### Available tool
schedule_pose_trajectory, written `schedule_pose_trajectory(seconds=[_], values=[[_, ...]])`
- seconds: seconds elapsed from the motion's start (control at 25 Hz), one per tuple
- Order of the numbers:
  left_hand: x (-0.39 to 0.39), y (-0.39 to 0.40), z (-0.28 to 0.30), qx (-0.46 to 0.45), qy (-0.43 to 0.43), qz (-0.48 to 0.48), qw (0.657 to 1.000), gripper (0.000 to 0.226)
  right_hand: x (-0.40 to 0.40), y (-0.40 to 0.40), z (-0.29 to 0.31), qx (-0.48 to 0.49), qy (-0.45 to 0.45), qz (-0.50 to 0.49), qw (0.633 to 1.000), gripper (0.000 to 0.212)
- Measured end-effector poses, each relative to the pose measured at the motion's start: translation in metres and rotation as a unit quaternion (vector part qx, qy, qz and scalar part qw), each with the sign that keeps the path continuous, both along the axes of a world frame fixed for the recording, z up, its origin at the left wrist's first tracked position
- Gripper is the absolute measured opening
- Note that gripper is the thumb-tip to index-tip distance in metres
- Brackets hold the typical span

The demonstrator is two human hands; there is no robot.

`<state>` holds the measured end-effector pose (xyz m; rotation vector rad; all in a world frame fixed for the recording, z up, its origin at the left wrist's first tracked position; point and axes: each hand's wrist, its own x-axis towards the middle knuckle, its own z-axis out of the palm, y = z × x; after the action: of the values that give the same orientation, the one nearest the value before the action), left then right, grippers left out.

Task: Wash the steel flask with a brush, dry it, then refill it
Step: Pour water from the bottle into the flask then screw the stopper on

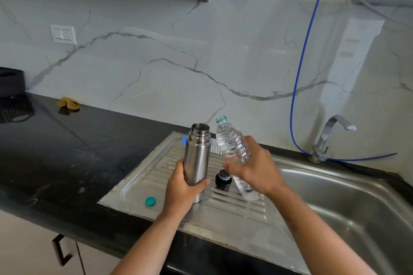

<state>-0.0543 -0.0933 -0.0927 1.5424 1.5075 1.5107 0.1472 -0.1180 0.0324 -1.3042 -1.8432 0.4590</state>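
Note:
The steel flask stands upright and uncapped on the ribbed steel drainboard. My left hand grips its lower body. My right hand holds a clear plastic water bottle, open at the top and tilted with its mouth up beside the flask's mouth. The flask's black cap sits on the drainboard between my hands. A teal bottle cap lies on the drainboard's left part. Behind the flask a brush with white bristles and a blue tip shows only in part.
The steel sink basin lies to the right, with a tap and a blue hose behind it. A yellow cloth lies on the black counter at the back left. A dark appliance stands at the far left.

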Motion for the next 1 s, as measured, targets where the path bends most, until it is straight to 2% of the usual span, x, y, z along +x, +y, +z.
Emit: schedule_pose_trajectory(seconds=[0.2,0.44,0.6,1.0], values=[[-0.001,-0.002,-0.001,0.02,0.008,0.002,1.0,0.082,0.009,0.004,0.033,-0.001,-0.178,-0.028,0.984,0.06],[-0.001,-0.006,0.001,0.024,0.0,-0.002,1.0,0.083,0.011,0.001,0.059,-0.006,-0.314,-0.032,0.949,0.074],[-0.003,-0.006,-0.001,0.026,-0.006,-0.001,1.0,0.083,0.01,0.001,0.071,-0.002,-0.369,-0.04,0.929,0.086],[-0.002,-0.005,-0.002,0.037,-0.004,-0.002,0.999,0.082,0.016,-0.003,0.1,0.014,-0.435,-0.055,0.899,0.089]])
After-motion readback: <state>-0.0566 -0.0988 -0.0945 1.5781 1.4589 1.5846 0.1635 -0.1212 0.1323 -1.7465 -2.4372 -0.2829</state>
